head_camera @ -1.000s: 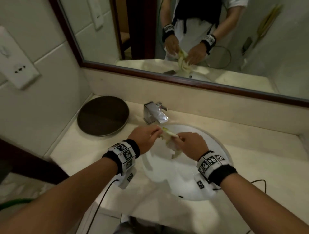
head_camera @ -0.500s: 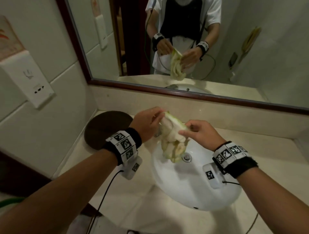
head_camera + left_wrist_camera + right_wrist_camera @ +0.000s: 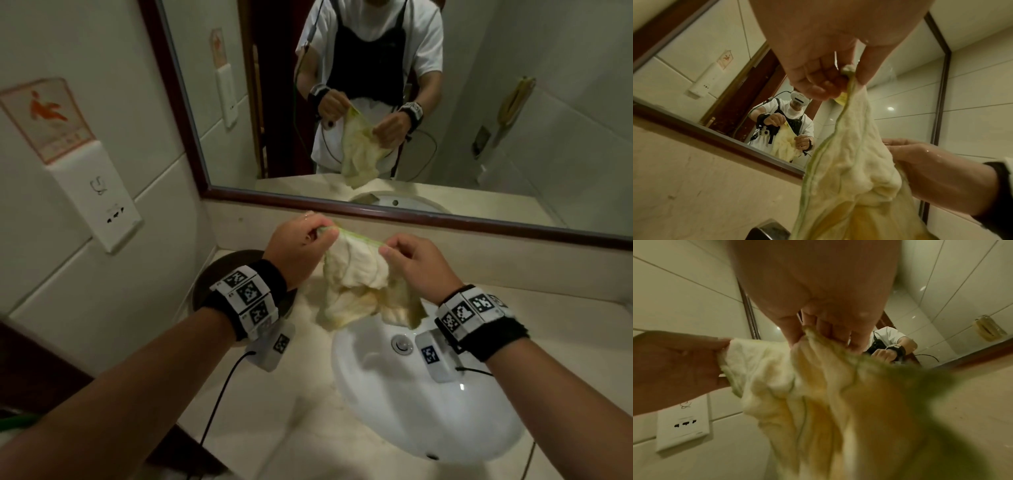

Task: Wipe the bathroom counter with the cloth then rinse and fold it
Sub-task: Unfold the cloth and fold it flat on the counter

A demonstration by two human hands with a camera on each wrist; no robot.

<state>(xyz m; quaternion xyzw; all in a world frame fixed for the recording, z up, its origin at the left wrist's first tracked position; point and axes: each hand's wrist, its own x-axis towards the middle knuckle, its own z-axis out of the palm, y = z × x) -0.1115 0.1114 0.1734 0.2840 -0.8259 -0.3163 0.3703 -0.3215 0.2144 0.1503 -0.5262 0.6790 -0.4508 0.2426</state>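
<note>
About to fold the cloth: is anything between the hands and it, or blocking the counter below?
Nothing visible. The left hand and right hand already pinch the cloth by its top edge; it hangs above the sink and counter.

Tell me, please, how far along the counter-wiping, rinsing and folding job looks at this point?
Rinsing looks done: the cloth hangs limp above the white basin, and droplets bead on the right hand. In hand now: the left hand and right hand each pinch its green-edged top hem, spreading it out. Folding is left; the cloth is bunched, not squared. Whether the counter was wiped cannot be judged.
</note>
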